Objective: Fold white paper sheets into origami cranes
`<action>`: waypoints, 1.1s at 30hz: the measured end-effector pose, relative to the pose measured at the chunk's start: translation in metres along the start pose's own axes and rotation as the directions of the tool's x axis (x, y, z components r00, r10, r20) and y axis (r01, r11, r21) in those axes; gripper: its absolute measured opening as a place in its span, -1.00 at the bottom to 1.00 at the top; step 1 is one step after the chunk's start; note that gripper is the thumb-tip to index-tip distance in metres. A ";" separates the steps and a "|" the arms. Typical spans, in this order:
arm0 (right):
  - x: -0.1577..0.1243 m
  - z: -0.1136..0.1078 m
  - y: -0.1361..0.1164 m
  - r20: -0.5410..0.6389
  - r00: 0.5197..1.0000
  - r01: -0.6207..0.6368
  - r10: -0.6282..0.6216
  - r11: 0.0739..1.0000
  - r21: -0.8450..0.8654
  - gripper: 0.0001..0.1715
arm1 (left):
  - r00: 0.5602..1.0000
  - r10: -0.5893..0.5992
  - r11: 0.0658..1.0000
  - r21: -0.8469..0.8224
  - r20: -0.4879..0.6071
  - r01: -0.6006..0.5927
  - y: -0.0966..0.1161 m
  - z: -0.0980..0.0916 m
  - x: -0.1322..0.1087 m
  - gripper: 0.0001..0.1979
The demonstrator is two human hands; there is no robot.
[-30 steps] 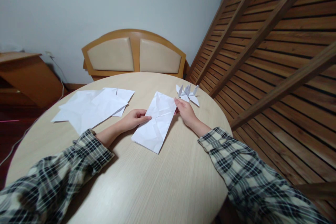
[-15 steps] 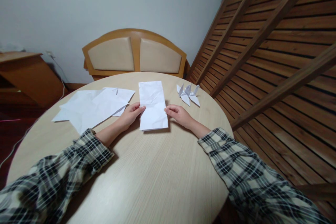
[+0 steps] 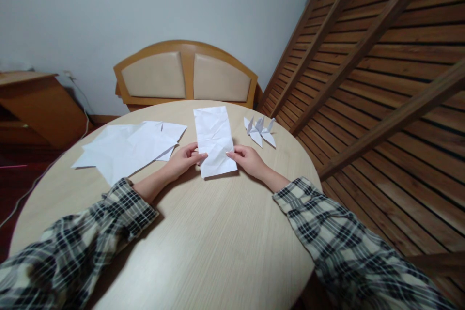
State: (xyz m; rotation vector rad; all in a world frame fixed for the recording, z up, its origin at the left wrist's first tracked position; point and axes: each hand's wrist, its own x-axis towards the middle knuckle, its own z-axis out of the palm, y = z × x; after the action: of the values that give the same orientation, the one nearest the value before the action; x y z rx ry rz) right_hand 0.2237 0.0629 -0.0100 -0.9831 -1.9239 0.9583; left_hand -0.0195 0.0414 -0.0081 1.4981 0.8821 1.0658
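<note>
A creased white sheet of paper (image 3: 215, 138), a tall rectangle in shape, is held between my two hands above the table. My left hand (image 3: 184, 160) pinches its lower left edge, thumb on top and fingers partly hidden behind. At the lower right edge, my right hand (image 3: 250, 160) grips the sheet the same way. White folded paper cranes (image 3: 260, 131) rest on the table to the right, beyond my right hand. Several loose white sheets (image 3: 127, 147) lie overlapping to the left, just past my left hand.
The round pale wood table (image 3: 203, 242) carries everything. Behind it stands a wooden headboard (image 3: 189, 72) with beige panels. A slatted wooden frame (image 3: 392, 82) leans along the right side. A brown desk (image 3: 39, 106) and a cable (image 3: 27, 196) are at the left.
The held sheet has tilted slightly, with its lower end shifted right. Both thumbs now reach further over its face. The cranes and loose sheets have stayed put.
</note>
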 end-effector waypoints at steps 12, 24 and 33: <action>0.000 0.001 -0.003 0.045 0.997 -0.073 0.066 0.982 0.175 -0.54 | 0.983 0.064 0.998 0.039 -0.173 -0.058 -0.002 0.003 0.002 -0.71; -0.003 0.002 -0.006 0.074 0.994 -0.085 0.076 0.988 0.129 -0.61 | 0.956 0.097 0.994 0.077 -0.278 -0.079 -0.003 0.003 0.003 -0.81; -0.003 0.002 -0.001 0.050 0.998 -0.048 0.045 0.997 0.055 -0.48 | 0.972 0.070 0.997 0.057 -0.226 -0.058 0.003 0.002 0.001 -0.81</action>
State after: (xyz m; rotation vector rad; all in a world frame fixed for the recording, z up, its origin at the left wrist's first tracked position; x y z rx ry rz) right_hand 0.2229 0.0597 -0.0108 -0.9838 -1.9112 1.0664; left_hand -0.0172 0.0411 -0.0051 1.4735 1.0315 1.2904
